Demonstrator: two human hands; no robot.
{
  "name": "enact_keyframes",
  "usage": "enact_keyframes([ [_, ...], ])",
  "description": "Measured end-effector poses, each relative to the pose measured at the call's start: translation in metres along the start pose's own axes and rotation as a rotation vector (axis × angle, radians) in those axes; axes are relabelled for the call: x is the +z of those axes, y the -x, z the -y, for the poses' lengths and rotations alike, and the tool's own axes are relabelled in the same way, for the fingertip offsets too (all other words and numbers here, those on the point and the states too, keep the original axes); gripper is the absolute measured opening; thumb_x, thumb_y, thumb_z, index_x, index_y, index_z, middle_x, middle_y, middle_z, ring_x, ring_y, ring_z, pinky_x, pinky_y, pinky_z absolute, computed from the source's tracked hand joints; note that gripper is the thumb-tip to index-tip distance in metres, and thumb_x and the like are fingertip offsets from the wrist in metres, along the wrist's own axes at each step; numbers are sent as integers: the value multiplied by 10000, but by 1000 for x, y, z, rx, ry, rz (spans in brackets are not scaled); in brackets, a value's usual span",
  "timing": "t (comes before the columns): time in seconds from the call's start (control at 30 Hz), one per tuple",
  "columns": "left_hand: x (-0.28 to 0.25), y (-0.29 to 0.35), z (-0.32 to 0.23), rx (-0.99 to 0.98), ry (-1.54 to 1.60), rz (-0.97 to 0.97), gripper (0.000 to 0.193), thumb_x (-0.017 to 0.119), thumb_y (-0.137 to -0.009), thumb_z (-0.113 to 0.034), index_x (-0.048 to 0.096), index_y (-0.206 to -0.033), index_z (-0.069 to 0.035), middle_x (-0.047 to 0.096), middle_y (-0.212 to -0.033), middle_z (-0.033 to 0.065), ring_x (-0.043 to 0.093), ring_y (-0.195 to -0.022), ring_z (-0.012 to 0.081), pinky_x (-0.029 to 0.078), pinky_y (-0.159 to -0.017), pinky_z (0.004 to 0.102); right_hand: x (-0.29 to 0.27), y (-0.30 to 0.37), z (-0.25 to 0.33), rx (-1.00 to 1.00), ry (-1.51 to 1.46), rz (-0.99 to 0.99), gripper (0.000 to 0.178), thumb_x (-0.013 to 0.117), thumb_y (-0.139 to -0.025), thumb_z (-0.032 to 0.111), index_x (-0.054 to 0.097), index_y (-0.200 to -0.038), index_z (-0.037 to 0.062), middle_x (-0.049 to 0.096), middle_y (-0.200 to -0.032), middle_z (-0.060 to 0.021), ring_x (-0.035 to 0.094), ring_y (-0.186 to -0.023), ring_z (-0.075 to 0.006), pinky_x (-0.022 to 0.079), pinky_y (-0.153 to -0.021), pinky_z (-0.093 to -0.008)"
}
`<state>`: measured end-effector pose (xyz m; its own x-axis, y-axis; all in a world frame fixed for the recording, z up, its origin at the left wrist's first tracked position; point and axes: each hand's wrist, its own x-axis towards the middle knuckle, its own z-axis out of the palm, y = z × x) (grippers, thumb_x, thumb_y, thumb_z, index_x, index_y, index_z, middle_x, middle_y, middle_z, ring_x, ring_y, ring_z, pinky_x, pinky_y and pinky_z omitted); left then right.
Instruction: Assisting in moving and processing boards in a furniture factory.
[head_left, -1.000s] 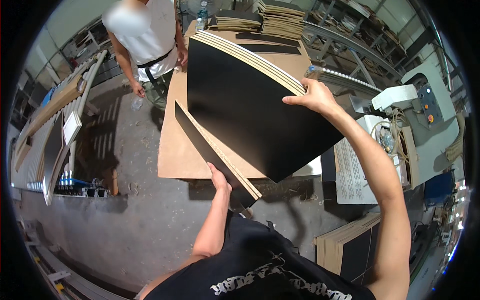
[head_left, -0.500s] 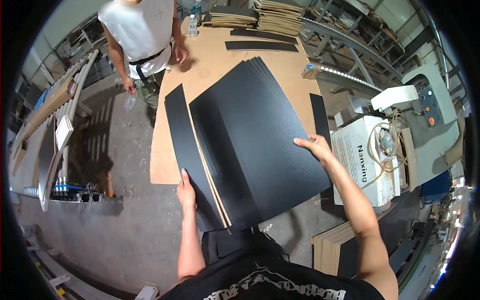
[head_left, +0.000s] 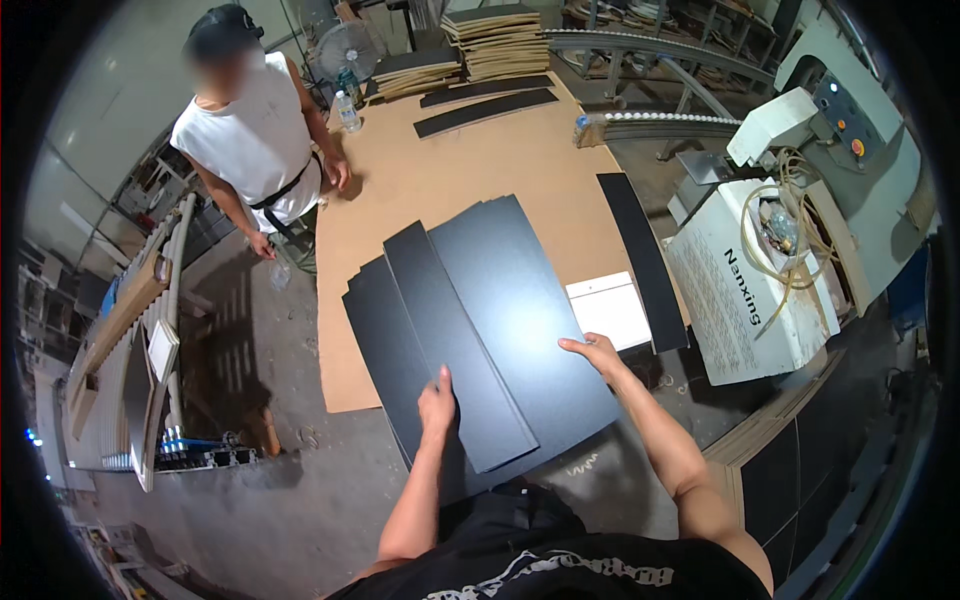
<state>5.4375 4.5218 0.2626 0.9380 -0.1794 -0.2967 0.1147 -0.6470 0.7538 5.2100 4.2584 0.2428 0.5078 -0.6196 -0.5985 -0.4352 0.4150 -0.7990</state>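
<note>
A fanned stack of large black panels (head_left: 530,330) lies at an angle over the near part of the table, its near end overhanging the front edge. On top of it rests a long narrow black panel (head_left: 440,310), running from far left to near right. My left hand (head_left: 437,402) grips the narrow panel's left edge, thumb stretched along its top. At the stack's right edge, my right hand (head_left: 597,357) has its thumb on top and its other fingers hidden underneath.
A co-worker (head_left: 250,140) stands at the table's (head_left: 400,180) left side. Black strips (head_left: 485,112) and stacked boards (head_left: 495,45) lie at the far end. To the right are a black strip (head_left: 640,260), a white panel (head_left: 610,308), a white box (head_left: 740,300) and a machine control panel (head_left: 845,120).
The narrow panel has moved from the large panels' left side onto them, with my left hand moving right. A white panel now shows beside my right hand. The view has shifted.
</note>
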Motion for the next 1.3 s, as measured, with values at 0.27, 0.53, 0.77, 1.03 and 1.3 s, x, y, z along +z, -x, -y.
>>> enact_keyframes([
  [0.27, -102, -40, 116, -291, -159, 171, 823, 590, -877, -706, 609, -1257, 24, 677, -1195, 203, 645, -1079, 340, 510, -912, 429, -1, 7, -16, -39, -15, -7, 726, 850, -788, 350, 568, -1206, -172, 693, -1064, -249, 714, -904, -286, 576, -832, -355],
  [0.53, -86, -31, 146, -569, 621, 777, 912, 585, -889, -689, 396, -1503, -42, 438, -1526, 160, 444, -1374, 318, 377, -1124, 460, -77, 140, 96, -542, 452, -533, 497, 640, -961, 394, 656, -1246, -13, 733, -979, -195, 681, -905, -204, 512, -817, -341],
  [0.77, -64, -21, 130, -474, 657, 732, 811, 631, -916, -581, 402, -1503, -71, 449, -1521, 125, 429, -1383, 295, 338, -1151, 447, -49, 142, -154, 176, 3, -144, 701, 590, -946, 591, 560, -1370, 33, 662, -1235, -181, 593, -1222, -297, 473, -1002, -420],
  [1.03, -153, -194, 125, 231, -525, 449, 778, 473, -920, -736, 700, -838, 3, 680, -672, 144, 646, -581, 263, 533, -613, 398, 187, 142, -186, 128, -959, 164, 956, 559, -931, 652, 201, -1565, 32, 318, -1596, -88, 336, -1434, -304, 296, -1157, -519],
  [1.3, -20, -412, -147, 799, -458, 403, 798, 583, -855, -734, 671, -1025, 41, 703, -974, 197, 671, -909, 288, 525, -807, 411, 216, 120, -170, -109, -1358, -219, 810, 549, -969, 583, 340, -1518, 24, 420, -1540, -99, 393, -1405, -280, 320, -1166, -444],
])
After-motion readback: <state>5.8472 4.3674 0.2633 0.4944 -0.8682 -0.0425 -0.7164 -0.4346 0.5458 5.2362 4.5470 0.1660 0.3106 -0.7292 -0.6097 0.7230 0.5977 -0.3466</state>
